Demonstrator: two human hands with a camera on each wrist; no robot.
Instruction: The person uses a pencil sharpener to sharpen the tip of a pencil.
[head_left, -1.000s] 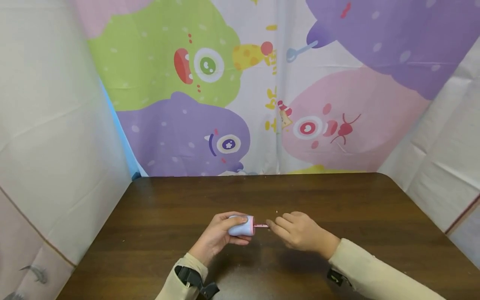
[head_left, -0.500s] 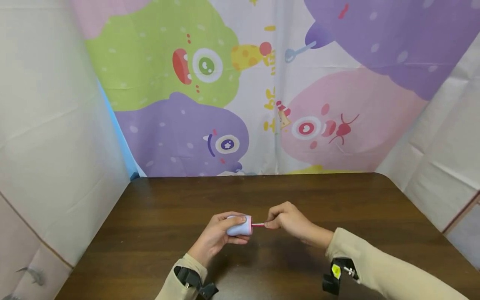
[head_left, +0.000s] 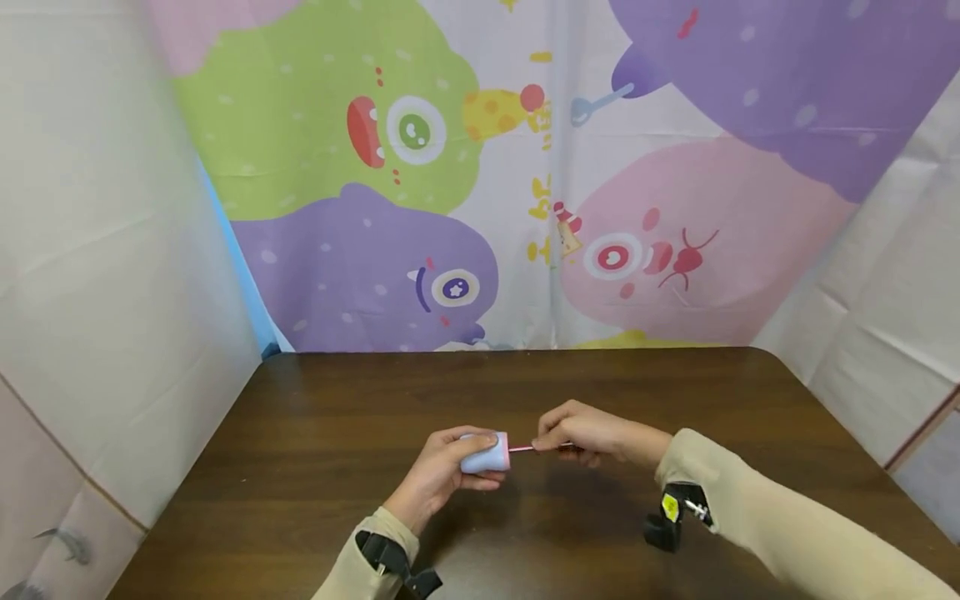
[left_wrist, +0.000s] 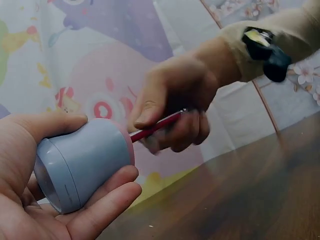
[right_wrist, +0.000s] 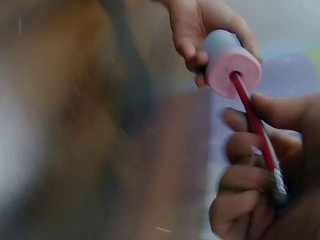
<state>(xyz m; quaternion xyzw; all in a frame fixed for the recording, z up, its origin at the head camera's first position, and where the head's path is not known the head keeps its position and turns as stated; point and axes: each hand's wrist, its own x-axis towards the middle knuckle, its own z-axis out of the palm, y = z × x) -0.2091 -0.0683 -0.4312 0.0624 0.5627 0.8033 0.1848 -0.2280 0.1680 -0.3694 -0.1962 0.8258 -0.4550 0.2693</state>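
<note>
My left hand (head_left: 431,473) holds a light blue pencil sharpener (head_left: 480,454) with a pink end, thumb on top and fingers beneath. A red pencil (head_left: 521,449) goes into the hole in that pink end. Just right of the sharpener, my right hand (head_left: 588,429) pinches the pencil between thumb and fingers. In the left wrist view the sharpener (left_wrist: 86,162) lies tilted across the palm. The right wrist view shows the pencil (right_wrist: 254,120) running back past the curled fingers to a silvery end. Its tip is hidden inside the sharpener.
Both hands are above a dark brown wooden table (head_left: 337,400). A curtain (head_left: 525,308) with cartoon monsters hangs behind it, and pale cloths hang at either side. Black straps (head_left: 386,554) sit on both wrists. Tiny pale specks lie on the tabletop.
The right hand has turned at the wrist and shifted slightly up, so its strap shows more. More of the pencil is visible behind its fingers. The left hand and sharpener have barely moved.
</note>
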